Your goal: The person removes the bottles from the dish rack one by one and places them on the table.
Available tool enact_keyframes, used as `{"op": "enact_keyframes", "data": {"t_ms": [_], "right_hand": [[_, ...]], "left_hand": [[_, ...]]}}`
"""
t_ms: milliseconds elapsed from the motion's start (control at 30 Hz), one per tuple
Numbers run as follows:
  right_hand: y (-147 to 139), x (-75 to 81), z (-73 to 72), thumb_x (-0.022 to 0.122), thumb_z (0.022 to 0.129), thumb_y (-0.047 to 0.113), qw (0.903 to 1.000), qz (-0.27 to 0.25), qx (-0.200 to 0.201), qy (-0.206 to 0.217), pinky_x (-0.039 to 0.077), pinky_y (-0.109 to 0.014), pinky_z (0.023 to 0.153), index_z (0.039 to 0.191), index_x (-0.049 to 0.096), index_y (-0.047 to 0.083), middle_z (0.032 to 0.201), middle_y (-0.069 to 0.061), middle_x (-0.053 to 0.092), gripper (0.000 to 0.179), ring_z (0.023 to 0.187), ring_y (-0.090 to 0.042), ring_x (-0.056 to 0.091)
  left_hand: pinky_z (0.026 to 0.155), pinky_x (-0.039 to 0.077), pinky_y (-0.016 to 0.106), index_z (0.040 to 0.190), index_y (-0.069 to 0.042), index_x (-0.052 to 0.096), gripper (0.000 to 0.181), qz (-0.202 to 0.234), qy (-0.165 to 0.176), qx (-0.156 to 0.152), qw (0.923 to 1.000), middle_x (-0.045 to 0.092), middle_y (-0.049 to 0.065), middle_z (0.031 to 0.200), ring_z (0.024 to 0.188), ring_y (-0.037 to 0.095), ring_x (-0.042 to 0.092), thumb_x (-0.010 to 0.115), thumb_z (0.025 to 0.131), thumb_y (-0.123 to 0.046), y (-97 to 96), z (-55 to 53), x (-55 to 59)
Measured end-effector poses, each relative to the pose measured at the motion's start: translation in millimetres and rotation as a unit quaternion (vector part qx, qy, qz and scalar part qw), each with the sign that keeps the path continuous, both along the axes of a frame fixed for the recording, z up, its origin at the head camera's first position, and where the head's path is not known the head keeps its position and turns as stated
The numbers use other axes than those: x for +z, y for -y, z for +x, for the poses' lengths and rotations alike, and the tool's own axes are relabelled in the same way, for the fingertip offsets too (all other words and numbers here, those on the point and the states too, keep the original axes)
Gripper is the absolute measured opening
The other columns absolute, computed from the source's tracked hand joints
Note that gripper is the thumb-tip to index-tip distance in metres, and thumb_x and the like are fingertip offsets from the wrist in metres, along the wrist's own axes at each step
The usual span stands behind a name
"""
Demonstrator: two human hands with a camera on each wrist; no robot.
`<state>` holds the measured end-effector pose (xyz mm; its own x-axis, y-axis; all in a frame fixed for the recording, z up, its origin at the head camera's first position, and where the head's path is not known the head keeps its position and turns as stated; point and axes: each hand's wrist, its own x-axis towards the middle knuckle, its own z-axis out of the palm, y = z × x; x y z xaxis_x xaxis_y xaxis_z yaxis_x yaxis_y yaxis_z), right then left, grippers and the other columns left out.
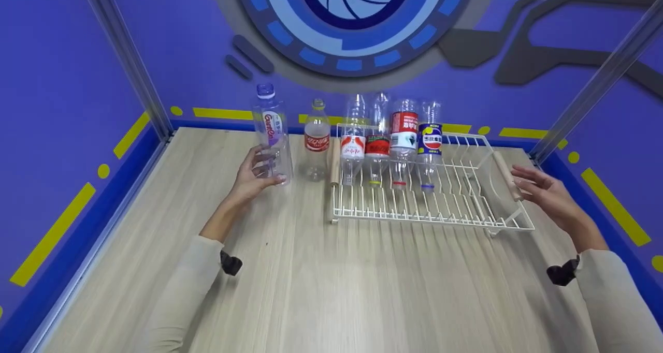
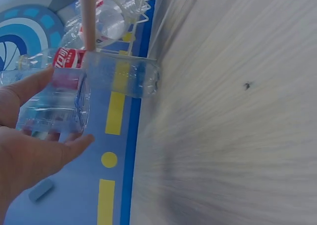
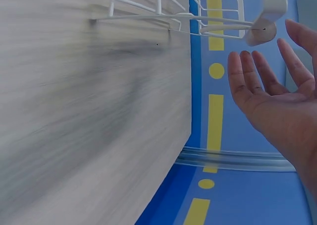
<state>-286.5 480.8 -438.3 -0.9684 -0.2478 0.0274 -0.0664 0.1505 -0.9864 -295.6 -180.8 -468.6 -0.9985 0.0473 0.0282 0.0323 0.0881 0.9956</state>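
Note:
My left hand point(image 1: 251, 179) grips a large clear plastic bottle point(image 1: 279, 159) with a pink and white label, thumb on one side and fingers on the other. The bottle is upright; in the left wrist view its base point(image 2: 84, 103) appears raised off the table. Just right of it stands a smaller clear bottle with a red label point(image 1: 317, 142). My right hand point(image 1: 551, 195) is beside the right wooden handle point(image 1: 506, 176) of a white wire rack point(image 1: 430, 217), fingers extended, holding nothing. In the right wrist view the fingertips are close to the handle end point(image 3: 261, 32); contact is unclear.
Several empty bottles stand neck-down in the rack's left part, among them one with a blue label point(image 1: 430, 138) and one with a red and white label point(image 1: 404, 130). A second wooden handle point(image 1: 335, 161) is at the rack's left. Blue patterned walls point(image 1: 181, 42) border the wooden table point(image 1: 311, 291).

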Motion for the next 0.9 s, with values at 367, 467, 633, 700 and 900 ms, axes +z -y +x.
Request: {"op": "enact_keyframes", "data": {"t_ms": [367,467,633,700,900], "right_hand": [[1.1,-2.1,-0.8,0.053,0.107,0.013,0.9993,0.031,-0.006,0.019,0.055,-0.013,0.086,0.157,0.036,0.003,0.130,0.017,0.061,0.054,0.107,0.004,0.064],[0.7,-4.7,-0.4,0.053,0.107,0.012,0.9995,0.024,0.000,0.022,0.055,-0.014,0.088,0.156,0.038,0.004,0.128,0.016,0.063,0.052,0.105,0.003,0.067],[-2.1,-8.3,1.0,0.052,0.107,0.012,0.9993,0.030,0.008,0.021,0.055,-0.014,0.089,0.155,0.040,0.006,0.127,0.015,0.064,0.050,0.106,0.000,0.069],[-3.3,-8.8,1.5,0.051,0.107,0.012,0.9991,0.035,0.007,0.021,0.055,-0.014,0.090,0.156,0.039,0.006,0.127,0.016,0.064,0.050,0.106,0.000,0.069],[-3.5,-10.5,0.9,0.049,0.108,0.010,0.9995,0.021,0.012,0.022,0.055,-0.015,0.089,0.156,0.040,0.008,0.125,0.016,0.067,0.049,0.103,-0.001,0.070]], "left_hand": [[0.118,0.041,0.051,0.159,-0.014,0.026,0.091,-0.084,-0.015,0.016,0.9963,0.044,0.019,0.157,0.144,0.037,0.044,0.079,0.086,-0.001,-7.5,-22.9,-14.7],[0.116,0.043,0.052,0.157,-0.012,0.029,0.089,-0.104,-0.016,0.018,0.9943,0.046,0.022,0.153,0.142,0.040,0.047,0.079,0.085,0.000,-7.8,-29.2,-19.8],[0.111,0.047,0.053,0.153,-0.009,0.035,0.086,-0.127,-0.026,0.026,0.9912,0.051,0.026,0.143,0.135,0.044,0.052,0.079,0.081,0.006,-9.1,-41.1,-30.6],[0.110,0.048,0.053,0.151,-0.008,0.037,0.084,-0.133,-0.027,0.030,0.9903,0.052,0.026,0.140,0.133,0.044,0.054,0.078,0.079,0.009,-10.7,-46.8,-35.1],[0.112,0.047,0.052,0.149,-0.004,0.038,0.081,-0.158,-0.027,0.040,0.9863,0.054,0.030,0.137,0.129,0.044,0.056,0.077,0.079,0.012,-15.4,-60.2,-45.0]]}}
